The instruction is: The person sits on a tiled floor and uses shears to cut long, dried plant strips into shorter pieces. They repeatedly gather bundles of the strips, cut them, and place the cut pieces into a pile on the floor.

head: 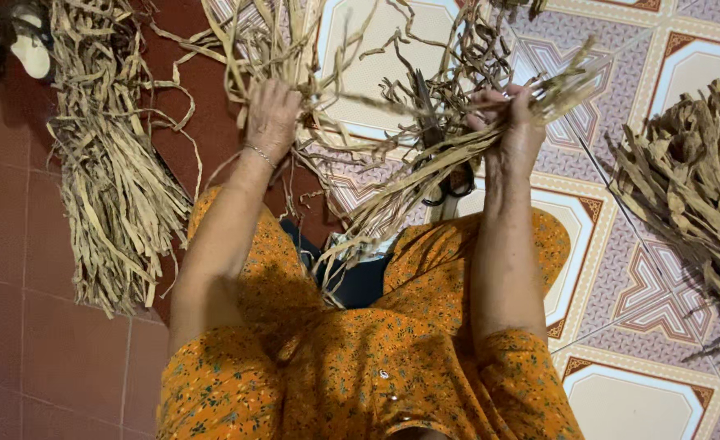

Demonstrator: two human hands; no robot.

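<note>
Dried strips: a bundle of dried strips (450, 155), pale tan and flat like leaf fibre, is slanting across the middle of the head view, from the upper right down toward the person's lap.
Right hand: the right hand (511, 122) is clamping its fingers tightly round the upper part of that bundle, with the short strip ends sticking out past the fist to the right.
Left hand: the left hand (272, 114) is reaching into a loose tangle of strips (270, 41) spread on the floor ahead; its fingers are buried among them, so I cannot tell whether they are pinching any or lying open.
Bracelet: a thin bracelet (258, 153) is sitting on the left wrist.
Scissors: a pair of dark scissors (445, 163) is lying on the floor just behind the held bundle, handles toward the person.
Left pile: a long heap of sorted strips (107, 187) is lying on the red tiles (42, 326), well apart from the left arm.
Right pile: a darker heap of coarse dried leaves (690, 187) is resting on the patterned tiles (645, 285).
Clothing: an orange flowered garment (360, 367) is filling the lower middle.
Sandals: a pair of sandals (10, 41) is showing at the top left corner.
</note>
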